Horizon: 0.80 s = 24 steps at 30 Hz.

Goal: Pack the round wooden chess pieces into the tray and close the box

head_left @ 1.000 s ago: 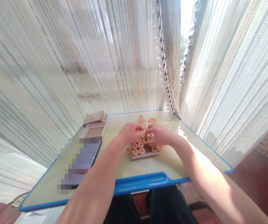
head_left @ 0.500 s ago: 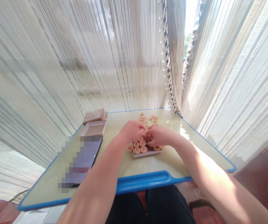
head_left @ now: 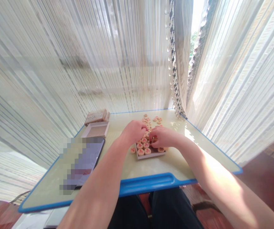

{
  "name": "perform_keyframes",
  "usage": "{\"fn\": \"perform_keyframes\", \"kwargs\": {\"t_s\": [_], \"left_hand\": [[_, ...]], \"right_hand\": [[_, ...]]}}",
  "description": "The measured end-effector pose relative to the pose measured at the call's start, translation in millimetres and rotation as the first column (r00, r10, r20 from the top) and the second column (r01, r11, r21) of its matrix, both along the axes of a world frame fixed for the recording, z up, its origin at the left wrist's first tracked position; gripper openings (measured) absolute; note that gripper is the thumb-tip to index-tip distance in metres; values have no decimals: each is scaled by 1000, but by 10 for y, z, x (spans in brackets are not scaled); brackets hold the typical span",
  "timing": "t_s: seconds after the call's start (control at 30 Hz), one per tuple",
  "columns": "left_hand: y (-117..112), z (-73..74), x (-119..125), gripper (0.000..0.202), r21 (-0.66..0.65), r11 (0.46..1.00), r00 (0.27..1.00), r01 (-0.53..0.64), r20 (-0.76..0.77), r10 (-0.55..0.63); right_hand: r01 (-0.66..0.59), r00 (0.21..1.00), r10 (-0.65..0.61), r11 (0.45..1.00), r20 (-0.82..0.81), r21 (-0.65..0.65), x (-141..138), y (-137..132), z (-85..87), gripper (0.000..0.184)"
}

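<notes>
Round wooden Chinese chess pieces (head_left: 140, 152) with red characters stand in rows along the left side of a shallow white box (head_left: 151, 156). My left hand (head_left: 135, 131) is over the box's far left part, thumb and fingers drawn together; whatever is between them is hidden. Over the right half of the box, my right hand (head_left: 162, 137) is curled with its fingertips around a dark-marked chess piece (head_left: 154, 139). One piece with dark marking (head_left: 161, 149) lies in the near right corner. Just outside the left wall rests a loose piece (head_left: 132, 150).
More pieces (head_left: 146, 120) are scattered beyond my hands, with a small group (head_left: 157, 119) farther right. At left lie a tablet (head_left: 89, 162), a box lid (head_left: 96, 129) and a decorated box (head_left: 95, 117). A blue rim (head_left: 148, 184) edges the table; string curtains (head_left: 127, 63) hang behind.
The view has shifted slightly. Both hands stay over the box, with only small finger movements; the pieces at the near left stand as before.
</notes>
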State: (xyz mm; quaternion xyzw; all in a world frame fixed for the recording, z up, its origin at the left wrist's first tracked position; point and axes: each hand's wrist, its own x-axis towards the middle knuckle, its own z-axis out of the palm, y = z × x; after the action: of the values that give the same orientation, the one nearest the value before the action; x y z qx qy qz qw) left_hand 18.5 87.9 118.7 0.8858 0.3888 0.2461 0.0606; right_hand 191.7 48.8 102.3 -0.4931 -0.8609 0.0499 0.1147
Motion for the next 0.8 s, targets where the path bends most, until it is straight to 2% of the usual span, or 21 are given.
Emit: {"fn": "perform_keyframes", "kwargs": {"t_s": [0.23,0.4,0.7,0.8], "left_hand": [[28,9,-5,33,-48,997,995,-68,-75,64],[28,9,-10,34,-29,997,994,-73,-84,70],[43,-1,-15,32,-31,995,989,-97,-115,92],[46,4,-29,31,-37,989,984,-143,-110,139]], "right_hand": [[-14,1000,14,1000,12,1,-26,-33,46,8],[-15,1000,15,1000,2,13,-21,-18,15,10],[64,998,-64,997,1,-38,-31,-20,41,14],[68,997,-69,996,-18,-55,-33,-34,54,13]]}}
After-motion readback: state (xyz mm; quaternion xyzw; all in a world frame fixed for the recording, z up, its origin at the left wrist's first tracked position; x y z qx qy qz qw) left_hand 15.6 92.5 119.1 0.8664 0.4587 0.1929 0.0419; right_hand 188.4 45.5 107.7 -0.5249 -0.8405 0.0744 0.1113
